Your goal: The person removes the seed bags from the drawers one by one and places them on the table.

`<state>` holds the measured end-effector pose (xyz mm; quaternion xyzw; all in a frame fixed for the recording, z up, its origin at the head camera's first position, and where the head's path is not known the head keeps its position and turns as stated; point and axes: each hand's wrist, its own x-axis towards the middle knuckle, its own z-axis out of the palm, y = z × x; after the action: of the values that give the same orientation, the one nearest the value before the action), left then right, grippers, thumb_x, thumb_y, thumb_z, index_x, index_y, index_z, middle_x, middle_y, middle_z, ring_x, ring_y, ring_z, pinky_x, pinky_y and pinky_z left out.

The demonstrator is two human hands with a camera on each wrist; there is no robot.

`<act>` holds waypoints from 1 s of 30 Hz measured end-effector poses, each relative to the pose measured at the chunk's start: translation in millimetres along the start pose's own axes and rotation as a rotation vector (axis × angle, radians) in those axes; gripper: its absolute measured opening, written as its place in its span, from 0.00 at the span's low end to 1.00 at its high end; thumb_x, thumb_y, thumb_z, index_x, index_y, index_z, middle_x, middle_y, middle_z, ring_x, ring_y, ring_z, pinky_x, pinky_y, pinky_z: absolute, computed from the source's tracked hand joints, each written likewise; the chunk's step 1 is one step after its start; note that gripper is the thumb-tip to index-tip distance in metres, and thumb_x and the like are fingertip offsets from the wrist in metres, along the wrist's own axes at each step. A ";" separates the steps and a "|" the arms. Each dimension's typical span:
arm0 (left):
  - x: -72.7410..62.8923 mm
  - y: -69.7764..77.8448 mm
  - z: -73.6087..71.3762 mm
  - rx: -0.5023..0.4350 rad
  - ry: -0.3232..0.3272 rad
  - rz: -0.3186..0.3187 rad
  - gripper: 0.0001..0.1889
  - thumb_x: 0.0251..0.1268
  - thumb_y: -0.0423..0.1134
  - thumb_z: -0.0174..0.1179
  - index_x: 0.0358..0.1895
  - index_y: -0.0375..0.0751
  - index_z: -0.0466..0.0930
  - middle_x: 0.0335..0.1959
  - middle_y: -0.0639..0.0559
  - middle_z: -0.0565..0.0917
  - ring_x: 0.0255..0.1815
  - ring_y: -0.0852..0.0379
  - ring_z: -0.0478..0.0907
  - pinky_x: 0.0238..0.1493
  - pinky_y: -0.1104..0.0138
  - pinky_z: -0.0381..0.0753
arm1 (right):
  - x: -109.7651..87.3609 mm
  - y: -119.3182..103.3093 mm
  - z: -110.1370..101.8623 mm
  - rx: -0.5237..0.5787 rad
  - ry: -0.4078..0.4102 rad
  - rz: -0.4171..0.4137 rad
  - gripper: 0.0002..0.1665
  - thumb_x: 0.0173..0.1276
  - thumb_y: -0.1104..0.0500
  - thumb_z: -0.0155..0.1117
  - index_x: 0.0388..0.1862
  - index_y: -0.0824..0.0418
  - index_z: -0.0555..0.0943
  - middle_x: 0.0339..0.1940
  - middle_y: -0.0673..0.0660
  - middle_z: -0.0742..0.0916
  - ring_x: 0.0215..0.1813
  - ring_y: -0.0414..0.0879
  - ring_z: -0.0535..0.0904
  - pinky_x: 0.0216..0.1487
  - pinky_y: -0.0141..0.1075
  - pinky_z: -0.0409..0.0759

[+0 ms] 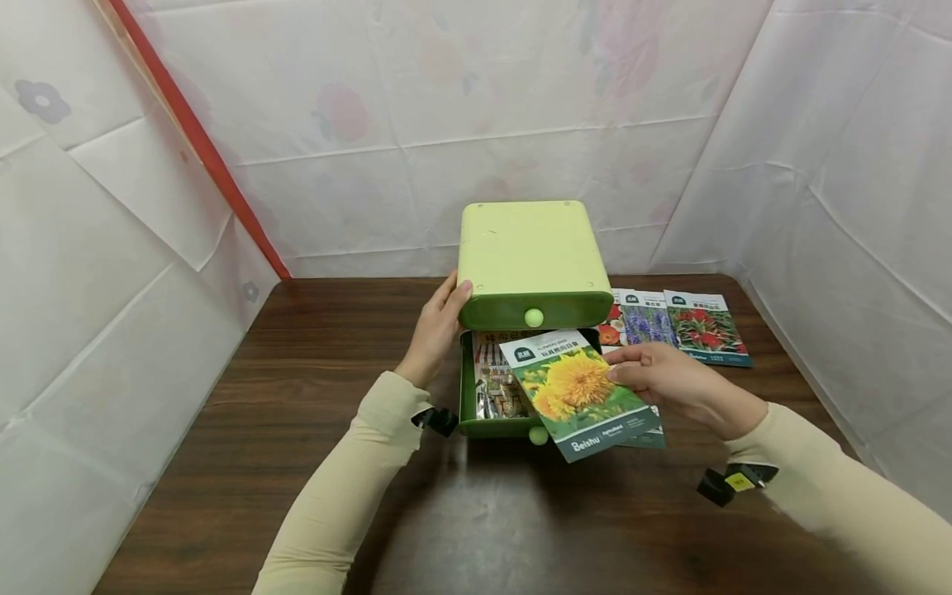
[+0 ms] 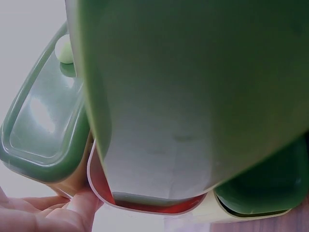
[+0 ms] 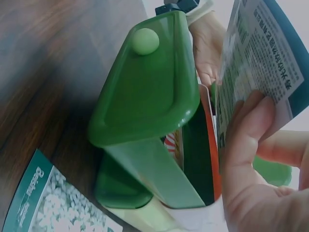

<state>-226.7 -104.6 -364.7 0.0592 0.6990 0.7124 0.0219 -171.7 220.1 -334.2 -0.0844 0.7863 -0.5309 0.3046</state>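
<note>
My right hand [image 1: 673, 382] pinches a flower seed packet [image 1: 583, 388] with a yellow bloom on its front, its fingers on the back side [image 3: 258, 58]. The packet is tilted over the pulled-out drawer [image 1: 491, 428] of a small green drawer cabinet [image 1: 531, 240]. Inside that drawer lies a shiny printed packet [image 1: 494, 376]; the right part of the drawer is hidden. Against the cabinet's left side rests my left hand [image 1: 431, 335], thumb near the top front corner, fingers fairly straight [image 2: 53, 212]. Above the pulled-out drawer, the upper drawer front [image 1: 573, 312] with a round knob is closed.
Right of the cabinet lie a purple-flower packet [image 1: 649, 321] and a red-flower packet [image 1: 706, 329], with another partly hidden beside them. A further packet [image 1: 649, 438] shows beneath the held one. White patterned sheets [image 1: 416, 124] stand behind the wooden table [image 1: 312, 397].
</note>
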 end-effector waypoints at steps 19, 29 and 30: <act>-1.1 -0.9 0.5 0.002 -0.020 0.016 0.35 0.74 0.59 0.48 0.79 0.55 0.50 0.79 0.54 0.56 0.71 0.50 0.68 0.71 0.52 0.69 | -39.7 7.4 -22.6 0.143 0.110 -0.020 0.23 0.76 0.53 0.56 0.63 0.64 0.69 0.39 0.52 0.88 0.37 0.45 0.87 0.37 0.43 0.87; -2.2 0.0 2.0 -0.014 -0.018 0.017 0.35 0.74 0.59 0.49 0.79 0.55 0.50 0.78 0.53 0.58 0.70 0.50 0.70 0.70 0.53 0.70 | -51.4 21.1 -40.3 0.264 0.201 -0.113 0.09 0.77 0.58 0.54 0.53 0.54 0.74 0.31 0.47 0.85 0.30 0.40 0.83 0.29 0.38 0.85; -2.2 0.3 2.0 -0.015 -0.019 0.018 0.35 0.74 0.59 0.49 0.79 0.55 0.50 0.78 0.53 0.58 0.70 0.50 0.69 0.70 0.53 0.70 | -51.2 23.8 -43.2 0.274 0.221 -0.123 0.08 0.77 0.59 0.55 0.52 0.53 0.75 0.28 0.45 0.83 0.26 0.37 0.79 0.24 0.33 0.81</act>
<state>-224.3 -102.8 -364.4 0.0720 0.6929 0.7170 0.0229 -150.8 287.4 -324.5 -0.0311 0.7287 -0.6566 0.1921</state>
